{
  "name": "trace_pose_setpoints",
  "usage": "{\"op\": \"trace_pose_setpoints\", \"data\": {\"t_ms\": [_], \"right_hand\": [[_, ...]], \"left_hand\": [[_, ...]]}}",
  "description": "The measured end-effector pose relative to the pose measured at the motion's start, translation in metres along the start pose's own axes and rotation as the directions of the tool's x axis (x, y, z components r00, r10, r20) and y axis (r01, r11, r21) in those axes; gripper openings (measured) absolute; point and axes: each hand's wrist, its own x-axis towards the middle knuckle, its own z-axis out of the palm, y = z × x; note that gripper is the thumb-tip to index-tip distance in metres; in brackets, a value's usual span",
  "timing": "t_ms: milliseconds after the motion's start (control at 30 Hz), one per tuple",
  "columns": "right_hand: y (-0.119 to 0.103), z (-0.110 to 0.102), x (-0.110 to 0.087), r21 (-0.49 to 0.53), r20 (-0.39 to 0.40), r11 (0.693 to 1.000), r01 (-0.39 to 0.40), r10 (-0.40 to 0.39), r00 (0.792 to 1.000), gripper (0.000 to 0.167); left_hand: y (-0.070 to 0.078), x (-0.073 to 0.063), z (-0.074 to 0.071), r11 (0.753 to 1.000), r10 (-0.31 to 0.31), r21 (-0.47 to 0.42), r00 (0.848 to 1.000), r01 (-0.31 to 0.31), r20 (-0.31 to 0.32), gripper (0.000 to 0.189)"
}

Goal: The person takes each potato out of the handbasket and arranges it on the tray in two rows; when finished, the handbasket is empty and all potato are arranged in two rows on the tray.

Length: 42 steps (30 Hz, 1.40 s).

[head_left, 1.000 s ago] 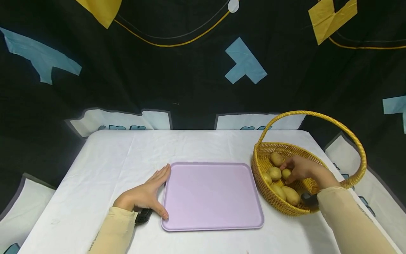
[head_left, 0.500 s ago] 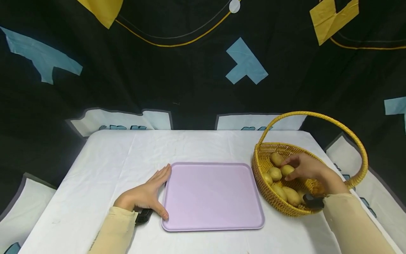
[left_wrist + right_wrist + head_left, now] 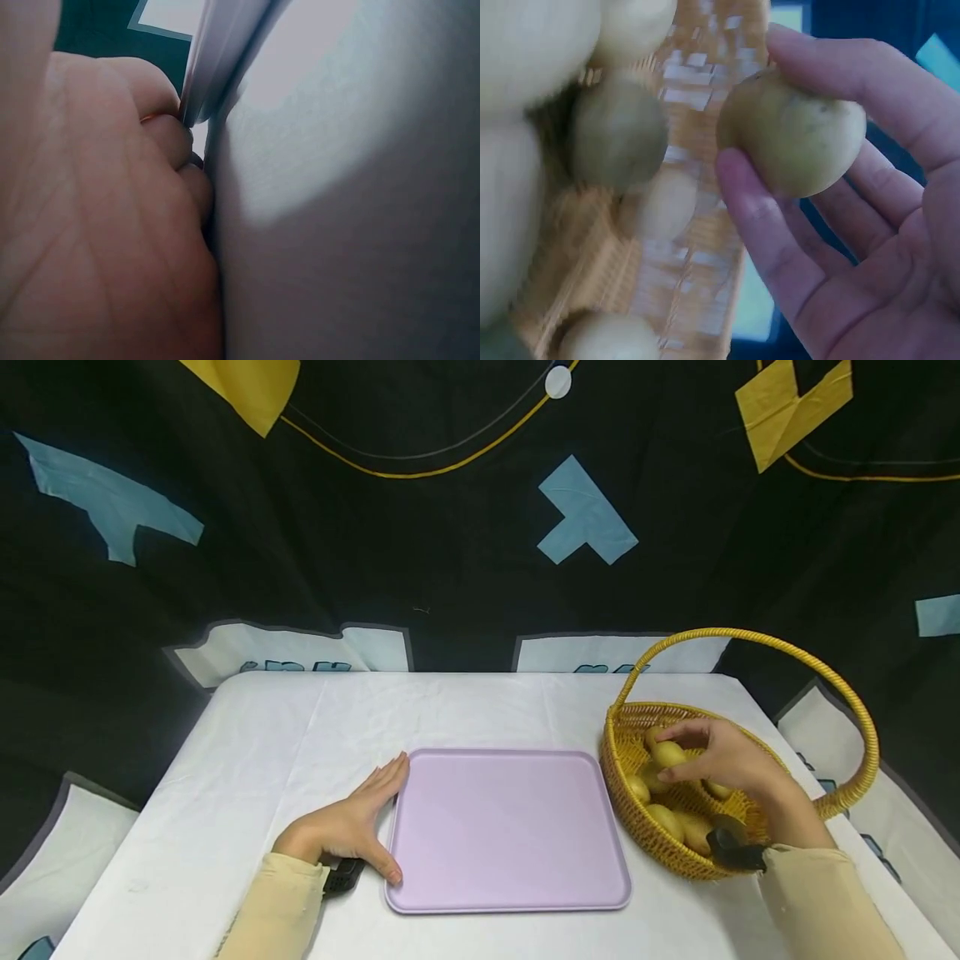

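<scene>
A small round potato (image 3: pixel 668 754) is pinched between the thumb and fingers of my right hand (image 3: pixel 726 762), above the other potatoes in the wicker basket (image 3: pixel 637 821). The right wrist view shows that held potato (image 3: pixel 795 139) close up, with thumb and a finger on opposite sides. My left hand (image 3: pixel 341 823) rests at the left edge of a lilac rectangular tray (image 3: pixel 510 835). Its fingers lie straight along the edge and the thumb touches the near left corner. In the left wrist view, the palm and fingers (image 3: pixel 169 139) are against the tray's side.
Several potatoes (image 3: pixel 664 820) lie in the basket, some hidden by the hand. The basket's tall arched handle (image 3: pixel 757 641) rises over the right forearm. A white cloth (image 3: pixel 225 793) covers the table. Behind it hangs a dark curtain (image 3: pixel 450 552).
My right hand, first reaching among the potatoes, now holds one raised slightly up and to the left. The left hand and tray stay in place. The head view has tilted slightly.
</scene>
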Motion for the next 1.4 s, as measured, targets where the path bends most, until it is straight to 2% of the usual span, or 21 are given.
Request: {"op": "trace_pose_setpoints", "data": {"t_ms": [200,467,700,800,1067,1400], "right_hand": [[-0.028,0.019,0.004,0.06,-0.019,0.994,0.094,-0.093,0.996,0.047],[-0.056,0.057,0.022,0.168,-0.026,0.963,0.209,-0.208,0.978,0.047],[-0.074,0.097,0.042,0.325,0.009,0.919,0.225,-0.24,0.971,0.046],[-0.08,0.115,0.053,0.35,0.014,0.909,0.226,-0.246,0.969,0.047],[-0.096,0.16,0.076,0.332,0.006,0.912,0.24,-0.257,0.966,0.05],[-0.129,0.217,0.094,0.244,0.016,0.947,0.212,-0.222,0.975,0.05]], "left_hand": [[-0.001,-0.001,0.0,1.0,-0.003,0.007,1.0,0.003,0.001,0.157],[-0.001,-0.002,-0.002,1.0,-0.008,0.009,1.0,0.008,0.008,0.156],[-0.001,0.002,-0.003,1.0,-0.007,-0.001,1.0,0.007,0.009,0.157],[-0.001,0.003,-0.002,1.0,-0.011,-0.009,1.0,0.011,0.012,0.157],[-0.001,0.001,-0.001,1.0,-0.022,-0.013,1.0,0.022,0.011,0.157],[-0.001,-0.003,-0.002,0.999,-0.031,-0.014,0.999,0.032,0.016,0.155]]}}
